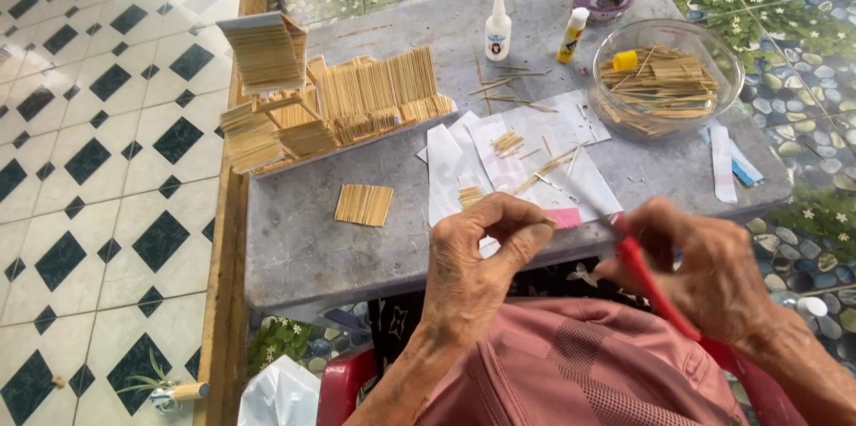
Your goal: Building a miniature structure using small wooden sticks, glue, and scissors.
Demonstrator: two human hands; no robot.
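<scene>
Left hand (481, 248): your fingers pinch a thin wooden stick (526, 223) over the bench (294, 248) edge.
Right hand (704, 274): closed around red-handled scissors (646, 283).
Handling: light, brittle; grip the stick mid-length, gently.

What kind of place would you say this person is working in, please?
Probably a home craft corner, perhaps a porch: a low grey stone table on patterned floor tiles, stacked thin wooden sticks, and a white glue bottle.
</scene>
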